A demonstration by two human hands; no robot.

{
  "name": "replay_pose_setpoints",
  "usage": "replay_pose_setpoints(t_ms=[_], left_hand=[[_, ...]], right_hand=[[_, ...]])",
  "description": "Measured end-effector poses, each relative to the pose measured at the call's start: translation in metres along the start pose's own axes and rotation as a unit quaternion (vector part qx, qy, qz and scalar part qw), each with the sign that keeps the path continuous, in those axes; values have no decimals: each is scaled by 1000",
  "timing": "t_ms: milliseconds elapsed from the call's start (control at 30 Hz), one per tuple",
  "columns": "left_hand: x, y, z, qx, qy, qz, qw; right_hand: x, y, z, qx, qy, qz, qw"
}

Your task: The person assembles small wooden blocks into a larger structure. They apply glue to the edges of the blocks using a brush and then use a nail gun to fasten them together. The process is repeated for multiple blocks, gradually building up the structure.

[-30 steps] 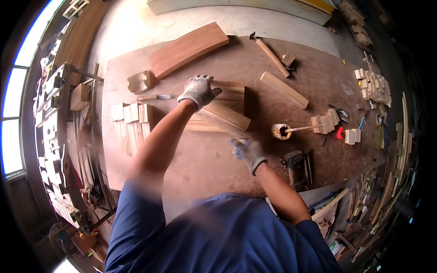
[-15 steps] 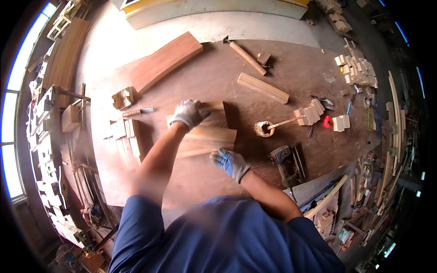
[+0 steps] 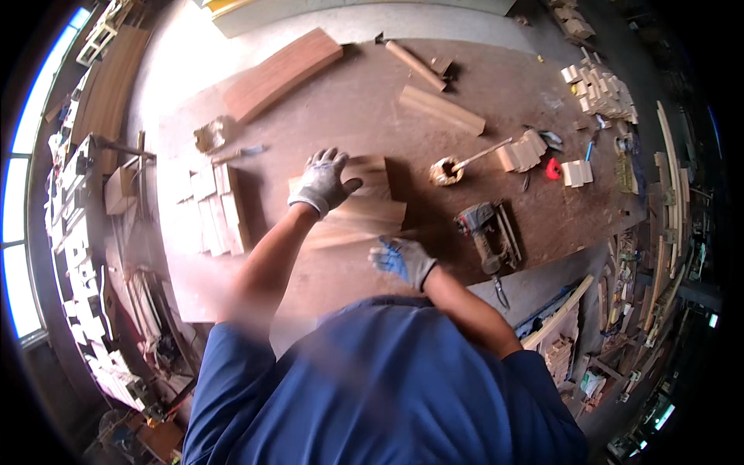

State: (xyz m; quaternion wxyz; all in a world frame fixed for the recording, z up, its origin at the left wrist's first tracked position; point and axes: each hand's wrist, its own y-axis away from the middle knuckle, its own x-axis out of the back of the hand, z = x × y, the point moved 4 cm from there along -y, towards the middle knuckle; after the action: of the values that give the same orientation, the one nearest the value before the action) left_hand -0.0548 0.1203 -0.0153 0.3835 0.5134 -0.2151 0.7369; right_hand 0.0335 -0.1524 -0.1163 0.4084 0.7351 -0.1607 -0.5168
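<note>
Two pale wooden boards lie side by side on the brown worktable, the far board (image 3: 373, 177) and the near board (image 3: 358, 222). My left hand (image 3: 322, 186), in a grey-white work glove, rests over the left part of the far board with its fingers spread. My right hand (image 3: 404, 262), gloved with a blue palm, is beside the near board's front right edge. Its fingers are stretched out and hold nothing. Whether its fingertips touch the wood I cannot tell. Part of the far board is hidden beneath my left hand.
A glue pot (image 3: 447, 171) with a stick and a nail gun (image 3: 484, 232) stand to the right. Stacked wooden blocks (image 3: 213, 208) sit at the left, near a brush (image 3: 240, 153). Farther off lie a reddish plank (image 3: 285, 71), a hammer (image 3: 416, 66) and a wooden strip (image 3: 443, 110).
The whole view has shifted, so the table's things sit higher in the picture. My left hand's fingers have spread wider. My right hand has slid slightly rightward along the near board.
</note>
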Motion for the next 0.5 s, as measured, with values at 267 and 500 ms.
replay_pose_setpoints(t_ms=[267,500], left_hand=[[-15,96,42,-67,41,79,994],[-28,115,41,-41,36,53,997]], right_hand=[[40,43,-41,288,471,269,789],[-12,-2,-95,344,424,235,804]])
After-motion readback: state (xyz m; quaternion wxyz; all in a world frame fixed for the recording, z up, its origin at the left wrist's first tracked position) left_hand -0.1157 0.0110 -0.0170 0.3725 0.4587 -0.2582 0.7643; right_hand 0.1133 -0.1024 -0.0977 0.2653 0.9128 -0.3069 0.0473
